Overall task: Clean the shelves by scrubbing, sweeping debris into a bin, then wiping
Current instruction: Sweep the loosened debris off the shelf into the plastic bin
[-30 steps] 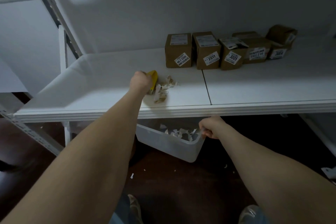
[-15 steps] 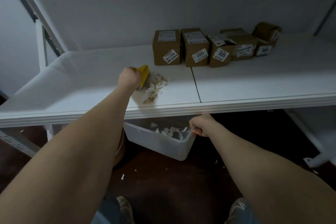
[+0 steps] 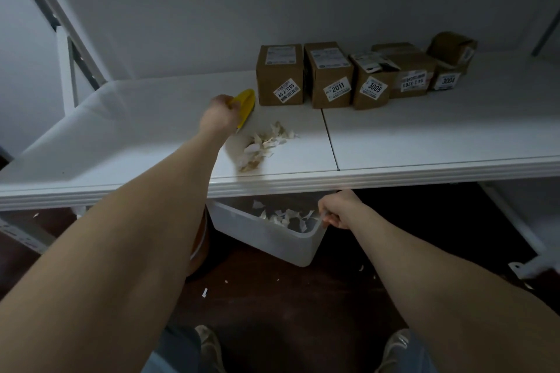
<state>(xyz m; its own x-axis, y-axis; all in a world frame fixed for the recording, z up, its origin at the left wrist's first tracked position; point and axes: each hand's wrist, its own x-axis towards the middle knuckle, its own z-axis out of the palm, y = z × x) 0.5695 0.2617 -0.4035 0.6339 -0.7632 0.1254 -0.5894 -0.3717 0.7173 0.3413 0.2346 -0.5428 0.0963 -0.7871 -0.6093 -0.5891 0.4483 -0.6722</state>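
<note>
White shelving [image 3: 121, 136] fills our view in dim light, and we place everything against the pile of paper scraps [image 3: 263, 145] lying near the front edge. Left of the pile and a little behind it, our left hand [image 3: 216, 115] curls its fingers around a yellow tool [image 3: 246, 101]; whether it is a brush or a scraper we cannot tell. Its lower end comes down just beside the pile's back-left side. Straight below the pile, partly under the shelf lip, a translucent bin [image 3: 272, 242] hangs tilted with scraps already inside. Below and to the right of the pile, our right hand [image 3: 336, 209] grips the bin's rim at one corner, fingers closed around it. Behind and to the right of the pile stands a row of labelled cardboard boxes [image 3: 280, 76]. We judge the sweeping step is in hand and this pile has not yet gone over the edge. The scraps look light and loose, so a quick stroke could fan them sideways. If the bin's mouth sits too far back, they would drop past it to the floor, where stray bits [image 3: 205, 291] already lie below and left of the pile. Our one-cornered hold could also let the bin tip and spill.
</note>
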